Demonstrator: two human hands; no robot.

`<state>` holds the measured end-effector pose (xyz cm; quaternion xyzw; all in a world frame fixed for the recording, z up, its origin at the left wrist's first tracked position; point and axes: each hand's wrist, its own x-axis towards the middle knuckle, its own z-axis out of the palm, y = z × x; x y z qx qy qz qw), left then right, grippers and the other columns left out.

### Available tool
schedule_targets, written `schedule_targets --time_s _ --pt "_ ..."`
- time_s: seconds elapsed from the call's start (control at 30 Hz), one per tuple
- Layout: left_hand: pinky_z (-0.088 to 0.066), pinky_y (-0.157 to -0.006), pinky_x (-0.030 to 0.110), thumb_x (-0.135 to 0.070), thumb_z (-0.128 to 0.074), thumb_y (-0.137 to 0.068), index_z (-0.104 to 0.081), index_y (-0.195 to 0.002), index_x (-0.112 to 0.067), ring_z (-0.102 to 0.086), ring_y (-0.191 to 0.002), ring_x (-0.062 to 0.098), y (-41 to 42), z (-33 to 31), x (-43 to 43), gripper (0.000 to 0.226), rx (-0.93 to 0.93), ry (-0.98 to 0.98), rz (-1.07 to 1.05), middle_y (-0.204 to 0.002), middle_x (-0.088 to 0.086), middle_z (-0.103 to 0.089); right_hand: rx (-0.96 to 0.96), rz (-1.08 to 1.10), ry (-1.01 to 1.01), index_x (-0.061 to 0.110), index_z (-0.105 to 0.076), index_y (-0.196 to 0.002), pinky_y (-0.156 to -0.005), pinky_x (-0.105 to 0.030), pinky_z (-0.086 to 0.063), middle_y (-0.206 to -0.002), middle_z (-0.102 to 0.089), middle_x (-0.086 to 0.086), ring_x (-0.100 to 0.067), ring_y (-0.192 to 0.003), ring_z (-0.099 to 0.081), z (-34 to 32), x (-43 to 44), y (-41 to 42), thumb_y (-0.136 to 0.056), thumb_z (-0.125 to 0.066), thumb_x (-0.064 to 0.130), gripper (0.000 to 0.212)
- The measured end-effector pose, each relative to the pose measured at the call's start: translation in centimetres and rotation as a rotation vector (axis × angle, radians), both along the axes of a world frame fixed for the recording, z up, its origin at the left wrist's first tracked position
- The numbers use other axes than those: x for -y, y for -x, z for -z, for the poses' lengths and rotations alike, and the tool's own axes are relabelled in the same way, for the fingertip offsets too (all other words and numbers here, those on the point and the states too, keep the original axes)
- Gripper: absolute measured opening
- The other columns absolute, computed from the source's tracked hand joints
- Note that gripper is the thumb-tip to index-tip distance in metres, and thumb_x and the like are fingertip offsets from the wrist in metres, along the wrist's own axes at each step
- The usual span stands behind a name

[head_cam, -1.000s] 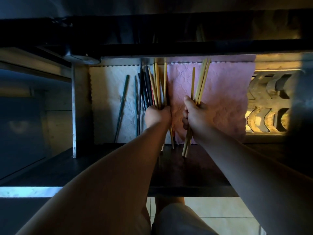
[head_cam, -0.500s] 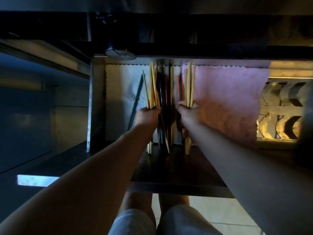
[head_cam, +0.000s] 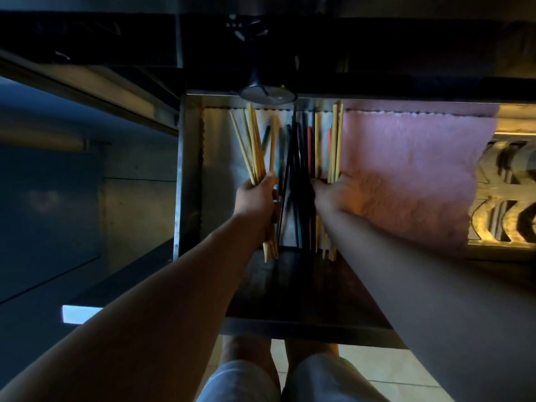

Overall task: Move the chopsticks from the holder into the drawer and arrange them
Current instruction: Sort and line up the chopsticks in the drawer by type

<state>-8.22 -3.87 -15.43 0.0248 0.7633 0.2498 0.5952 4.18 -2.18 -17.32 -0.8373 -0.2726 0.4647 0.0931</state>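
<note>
While closed round them, left hand (head_cam: pixel 256 195) and right hand (head_cam: pixel 338 192) fingers on wooden chopsticks (head_cam: pixel 253 146), long axes pointing away.

Chopsticks (head_cam: pixel 295 169) lie in the drawer (head_cam: pixel 190 169), cloth (head_cam: pixel 412 175) to their right.

Pink cloth (head_cam: pixel 412 175): laid at right, edge scalloped.
White cloth (head_cam: pixel 220 158): laid at left.
Tiled floor (head_cam: pixel 385 369): seen below.
Strainer (head_cam: pixel 267 92): seen overhead, dark.
</note>
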Motion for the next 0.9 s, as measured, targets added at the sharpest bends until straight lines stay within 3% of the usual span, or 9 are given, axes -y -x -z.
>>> schedule_targets --time_s 0.07,0.17,0.27,0.33,0.4,0.47,0.6,0.73,0.9 --pt "-0.036 -0.041 0.022 -0.032 -0.065 -0.090 -0.060 -0.082 -0.015 -0.039 -0.037 0.008 0.5 0.4 0.1 0.019 -0.057 0.005 0.044 -0.053 -0.005 -0.045 0.021 -0.005 -0.026 0.001 -0.063 -0.112 -0.071 -0.024 -0.035 -0.075 -0.048 0.001 -0.031 -0.099 -0.062 0.1 -0.1 0.3 -0.086 -0.063 0.025 0.036" --pt "-0.040 -0.047 0.025 -0.027 -0.063 -0.088 -0.060 -0.077 -0.018 -0.046 -0.041 0.013 1.0 1.0 0.1 0.015 -0.227 0.009 0.111 -0.050 -0.006 -0.047 0.079 -0.022 -0.035 0.010 -0.063 -0.098 -0.069 -0.025 -0.033 -0.062 -0.035 0.011 -0.019 -0.077 -0.048 -0.1 -0.1 0.2 -0.084 -0.063 0.026 0.022" --pt "-0.045 -0.054 0.025 -0.027 -0.060 -0.088 -0.060 -0.083 -0.025 -0.062 -0.066 0.018 1.4 1.4 0.1 0.006 -0.454 -0.005 0.140 -0.070 -0.006 -0.061 0.072 -0.012 -0.085 0.015 -0.053 -0.079 -0.060 -0.025 -0.037 -0.060 -0.041 0.010 -0.014 -0.060 -0.044 -0.3 -0.2 0.0 -0.080 -0.062 0.026 0.014" --pt "-0.048 -0.061 0.027 -0.027 -0.061 -0.086 -0.059 -0.088 -0.030 -0.063 -0.077 0.018 1.8 1.4 0.1 0.004 -0.510 -0.012 0.151 -0.085 -0.005 -0.063 0.022 0.067 -0.116 0.013 -0.059 -0.075 -0.057 -0.022 -0.040 -0.057 -0.045 0.009 -0.011 -0.052 -0.044 -0.4 -0.2 -0.1 -0.079 -0.062 0.021 0.009" --pt "-0.053 -0.079 0.036 -0.027 -0.061 -0.085 -0.061 -0.095 -0.031 -0.062 -0.083 0.023 2.2 1.9 0.5 0.011 -0.549 0.021 0.231 -0.101 0.002 -0.063 -0.015 0.082 -0.132 0.012 -0.062 -0.064 -0.041 -0.017 -0.035 -0.044 -0.045 0.008 -0.006 -0.040 -0.043 -0.7 -0.1 -0.6 -0.078 -0.063 0.021 0.016" --pt "-0.054 -0.085 0.041 -0.025 -0.060 -0.083 -0.059 -0.095 -0.031 -0.063 -0.086 0.026 2.5 2.2 0.7 0.012 -0.556 0.057 0.299 -0.102 0.005 -0.063 -0.050 0.067 -0.156 0.017 -0.055 -0.053 -0.034 -0.016 -0.030 -0.039 -0.042 0.007 -0.002 -0.031 -0.039 -1.3 0.1 -1.2 -0.075 -0.063 0.026 0.024" --pt "-0.056 -0.077 0.037 -0.026 -0.064 -0.080 -0.054 -0.084 -0.028 -0.064 -0.081 0.026 2.4 2.7 0.6 0.010 -0.557 0.084 0.331 -0.079 -0.003 -0.059 -0.093 0.135 -0.194 0.018 -0.055 -0.047 -0.030 -0.010 -0.026 -0.031 -0.042 0.009 0.000 -0.026 -0.039 -2.5 0.5 -2.4 -0.079 -0.065 0.025 0.034" --pt "-0.050 -0.061 0.025 -0.027 -0.066 -0.074 -0.071 -0.089 -0.017 -0.066 -0.067 0.021 1.2 3.0 0.4 0.018 -0.472 0.091 0.266 -0.071 -0.001 -0.067 -0.101 0.193 -0.196 0.019 -0.057 -0.047 -0.030 -0.011 -0.025 -0.028 -0.040 0.012 0.000 -0.026 -0.037 -3.4 0.8 -3.1 -0.080 -0.066 0.027 0.035" --pt "-0.052 -0.065 0.026 -0.029 -0.065 -0.077 -0.065 -0.074 -0.020 -0.069 -0.071 0.021 -2.0 3.1 0.4 0.010 -0.411 0.054 0.251 -0.066 -0.004 -0.065 -0.136 0.222 -0.206 0.018 -0.056 -0.046 -0.030 -0.013 -0.024 -0.031 -0.037 0.011 -0.001 -0.027 -0.035 -3.8 0.9 -3.5 -0.079 -0.065 0.027 0.035"
